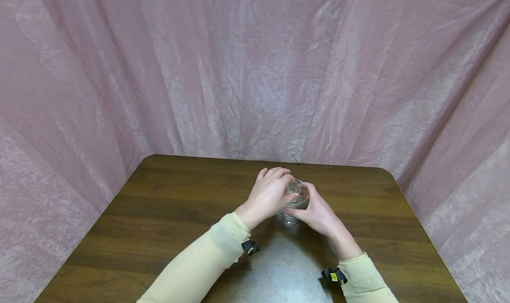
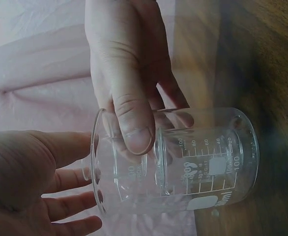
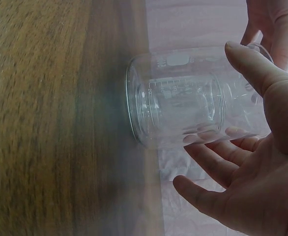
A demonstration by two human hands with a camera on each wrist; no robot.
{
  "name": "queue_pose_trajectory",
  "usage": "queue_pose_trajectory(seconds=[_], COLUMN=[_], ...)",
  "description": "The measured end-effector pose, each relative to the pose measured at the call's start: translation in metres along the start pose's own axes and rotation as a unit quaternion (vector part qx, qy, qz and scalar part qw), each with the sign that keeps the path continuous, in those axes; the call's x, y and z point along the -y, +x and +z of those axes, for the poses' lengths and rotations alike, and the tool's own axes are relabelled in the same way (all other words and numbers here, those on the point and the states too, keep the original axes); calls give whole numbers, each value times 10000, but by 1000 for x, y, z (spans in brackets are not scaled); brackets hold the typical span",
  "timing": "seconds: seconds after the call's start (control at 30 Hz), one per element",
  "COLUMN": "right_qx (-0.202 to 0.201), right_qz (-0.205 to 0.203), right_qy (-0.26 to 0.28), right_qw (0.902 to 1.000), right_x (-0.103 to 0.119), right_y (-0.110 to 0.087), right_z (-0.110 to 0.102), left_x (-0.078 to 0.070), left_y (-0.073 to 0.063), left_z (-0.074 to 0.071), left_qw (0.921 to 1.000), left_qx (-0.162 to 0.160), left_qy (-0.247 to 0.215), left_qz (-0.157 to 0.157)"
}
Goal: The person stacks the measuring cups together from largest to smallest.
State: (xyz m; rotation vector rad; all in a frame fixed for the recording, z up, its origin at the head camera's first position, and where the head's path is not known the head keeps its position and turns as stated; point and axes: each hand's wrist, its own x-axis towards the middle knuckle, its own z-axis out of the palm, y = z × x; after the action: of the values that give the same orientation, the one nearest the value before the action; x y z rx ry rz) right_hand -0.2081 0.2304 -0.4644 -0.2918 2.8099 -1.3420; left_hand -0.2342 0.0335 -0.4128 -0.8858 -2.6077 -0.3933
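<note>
A large clear glass beaker (image 1: pixel 288 219) with white graduations stands upright on the wooden table. My right hand (image 1: pixel 320 216) grips it around the side, thumb and fingers on opposite walls. Inside it sits a smaller graduated beaker (image 3: pixel 176 96), seen through the glass in both wrist views. Nearer the top, another small beaker (image 2: pixel 129 172) is partly within the large one. Over the rim, my left hand (image 1: pixel 268 194) appears to pinch this small beaker, thumb on one side and fingers on the other. Transparent glass makes the exact contact hard to see.
Brown wood-grain table (image 1: pixel 159 214) with rounded far corners surrounds the beakers. Pink curtains (image 1: pixel 255 72) hang behind it and along both sides. A small black device (image 1: pixel 250 247) is strapped at the left wrist, another (image 1: pixel 334 276) at the right.
</note>
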Motion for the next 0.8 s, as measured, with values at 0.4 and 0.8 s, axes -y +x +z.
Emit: queue_pose_trajectory(seconds=[0.4, 0.8], right_qx=[31, -20], right_qz=[23, 2], right_qy=[56, 10], right_qw=[10000, 10000], right_x=[0, 0], right_y=[-1, 0], right_z=[0, 1], left_x=[1, 1], left_y=[2, 4], left_z=[4, 7], left_qw=[9997, 9991], left_qx=[219, 396], left_qy=[36, 142], left_qz=[-78, -112])
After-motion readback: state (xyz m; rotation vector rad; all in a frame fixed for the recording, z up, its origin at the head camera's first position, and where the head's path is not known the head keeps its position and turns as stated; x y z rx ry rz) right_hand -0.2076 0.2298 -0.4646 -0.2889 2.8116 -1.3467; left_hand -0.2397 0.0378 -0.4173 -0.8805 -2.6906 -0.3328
